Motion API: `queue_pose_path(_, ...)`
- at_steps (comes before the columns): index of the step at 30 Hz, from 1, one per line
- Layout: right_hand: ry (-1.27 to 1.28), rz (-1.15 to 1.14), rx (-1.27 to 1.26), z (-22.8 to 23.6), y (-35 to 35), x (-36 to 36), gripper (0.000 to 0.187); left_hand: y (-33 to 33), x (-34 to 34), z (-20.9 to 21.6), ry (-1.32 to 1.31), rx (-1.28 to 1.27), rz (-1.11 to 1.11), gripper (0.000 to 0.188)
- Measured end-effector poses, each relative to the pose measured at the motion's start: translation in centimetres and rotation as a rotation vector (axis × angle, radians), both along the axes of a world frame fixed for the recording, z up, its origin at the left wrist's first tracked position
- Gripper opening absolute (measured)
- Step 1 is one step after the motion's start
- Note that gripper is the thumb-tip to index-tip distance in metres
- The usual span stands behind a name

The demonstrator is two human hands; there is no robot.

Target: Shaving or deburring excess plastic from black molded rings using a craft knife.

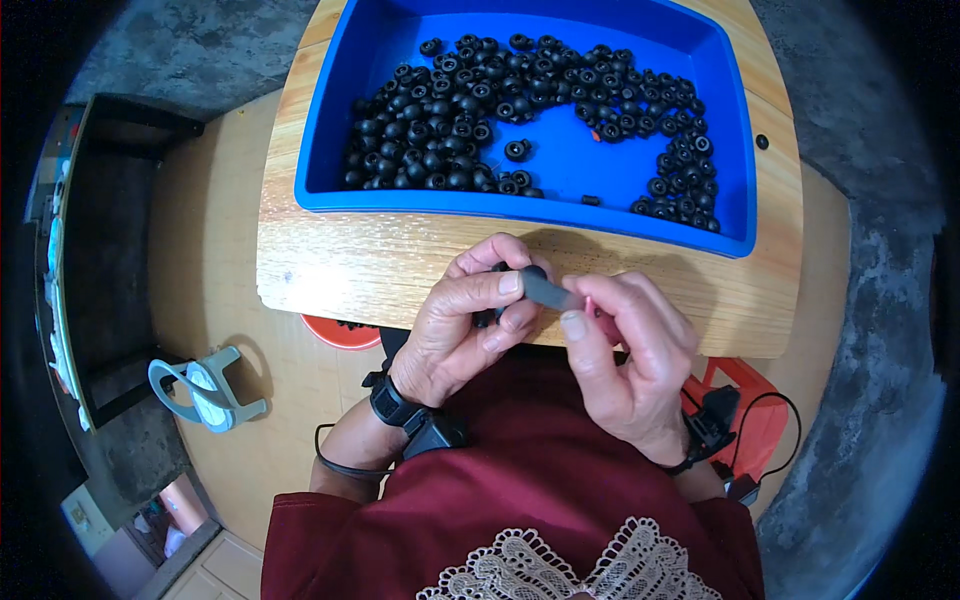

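Note:
Just in front of the blue tray, my two hands meet above the table edge. My left hand is closed round small black round parts, with one black knob-like part pinched at its fingertips and others partly hidden by the fingers. In my right hand is a thin tool with a flat grey blade and a bit of pink handle showing. Its blade reaches the black part; the contact itself is blurred. Many similar black parts with hollow openings lie heaped in the tray.
The tray stands on a wooden table. A black ring-shaped piece lies right of the tray. Below the table are a red basin at left and a red-orange stool at right. A grey-green plastic stool is on the floor.

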State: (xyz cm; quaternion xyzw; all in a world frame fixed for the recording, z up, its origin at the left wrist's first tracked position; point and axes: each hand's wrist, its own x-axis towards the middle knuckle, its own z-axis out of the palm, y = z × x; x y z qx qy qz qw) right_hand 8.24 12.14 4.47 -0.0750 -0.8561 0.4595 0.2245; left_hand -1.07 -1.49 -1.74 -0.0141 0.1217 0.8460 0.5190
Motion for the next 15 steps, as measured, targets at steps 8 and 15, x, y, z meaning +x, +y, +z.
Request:
queue_pose_path(8, 0.080, 0.048, 0.241, -1.2, 0.1, 0.1, 0.026, 0.0, 0.0, 0.0, -0.006, 0.014, 0.016, 0.014)
queue_pose_path(15, 0.095, 0.031, 0.279, -1.3, 0.0, 0.2, 0.030, -0.1, 0.0, 0.0, 0.007, -0.051, 0.002, 0.015)
